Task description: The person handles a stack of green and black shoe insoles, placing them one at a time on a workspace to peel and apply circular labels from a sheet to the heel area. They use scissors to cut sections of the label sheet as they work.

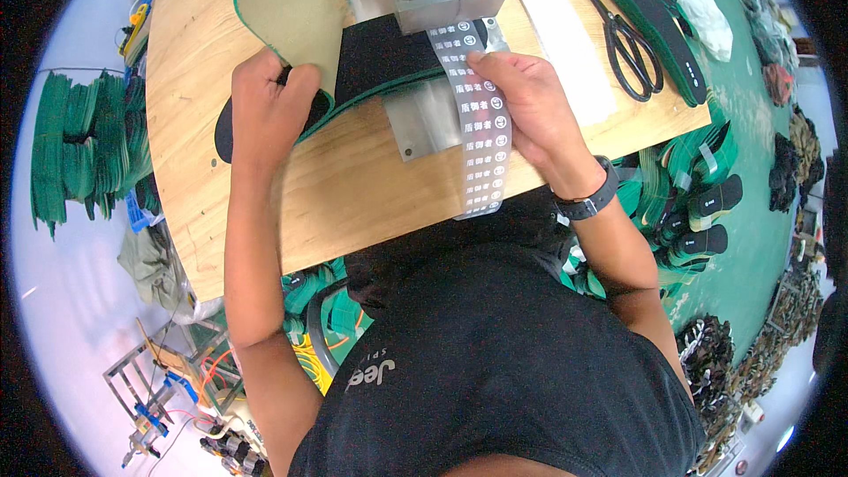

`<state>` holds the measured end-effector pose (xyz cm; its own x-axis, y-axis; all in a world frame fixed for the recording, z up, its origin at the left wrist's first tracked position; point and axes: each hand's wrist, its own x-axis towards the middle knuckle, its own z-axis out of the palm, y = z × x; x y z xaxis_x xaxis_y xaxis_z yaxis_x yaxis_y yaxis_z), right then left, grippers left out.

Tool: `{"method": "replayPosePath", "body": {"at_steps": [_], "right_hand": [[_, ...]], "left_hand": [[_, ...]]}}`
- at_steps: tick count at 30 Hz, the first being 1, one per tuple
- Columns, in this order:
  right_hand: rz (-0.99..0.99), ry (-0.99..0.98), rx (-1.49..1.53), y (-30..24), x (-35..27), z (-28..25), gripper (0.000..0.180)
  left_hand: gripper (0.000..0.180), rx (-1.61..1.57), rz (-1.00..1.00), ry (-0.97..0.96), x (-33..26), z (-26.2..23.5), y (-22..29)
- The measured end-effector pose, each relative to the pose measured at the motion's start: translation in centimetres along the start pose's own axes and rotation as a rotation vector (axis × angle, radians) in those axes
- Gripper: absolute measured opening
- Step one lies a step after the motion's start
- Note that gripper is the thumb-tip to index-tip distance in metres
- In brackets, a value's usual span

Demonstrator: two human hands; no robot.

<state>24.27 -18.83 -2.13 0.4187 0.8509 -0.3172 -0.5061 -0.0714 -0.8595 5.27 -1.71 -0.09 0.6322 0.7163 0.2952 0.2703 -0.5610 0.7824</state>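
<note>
A metal press [450, 7] stands on the wooden table [194, 238]. A black insole [375, 53] reaches its right end to the press; over its left part, the left hand [276, 97] grasps a curled beige insole [296, 4]. The right hand [530, 97] pinches a label strip [481, 141]. I'd keep that strip flat and square, thumb well clear of the press.
</note>
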Motion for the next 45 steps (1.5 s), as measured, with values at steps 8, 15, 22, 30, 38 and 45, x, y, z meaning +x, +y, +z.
{"method": "replayPosePath", "body": {"at_steps": [8,15,22,30,38,45], "right_hand": [[0.01,0.018,-0.047,0.0,0.2,0.2,0.023],[0.006,0.049,-0.112,0.1,0.1,0.7,0.026],[-0.049,0.034,-0.078,0.6,0.4,0.3,0.026],[-0.186,0.11,-0.01,0.7,-1.2,-0.6,0.017],[-0.076,0.13,0.131,0.1,-0.8,-0.3,0.018],[0.004,0.053,-0.053,0.4,-0.2,0.7,0.025]], "left_hand": [[0.01,0.047,0.04,-0.01,-0.1,0.2,0.0],[0.016,0.163,0.078,-0.102,-0.4,0.4,0.4],[0.052,0.405,0.366,-0.061,-0.1,1.7,1.0],[0.052,0.393,0.274,-0.13,-0.1,1.1,1.1],[0.019,-0.055,-0.244,0.126,0.1,-0.3,0.5],[0.016,-0.053,-0.109,0.087,0.1,0.1,0.2]]}}
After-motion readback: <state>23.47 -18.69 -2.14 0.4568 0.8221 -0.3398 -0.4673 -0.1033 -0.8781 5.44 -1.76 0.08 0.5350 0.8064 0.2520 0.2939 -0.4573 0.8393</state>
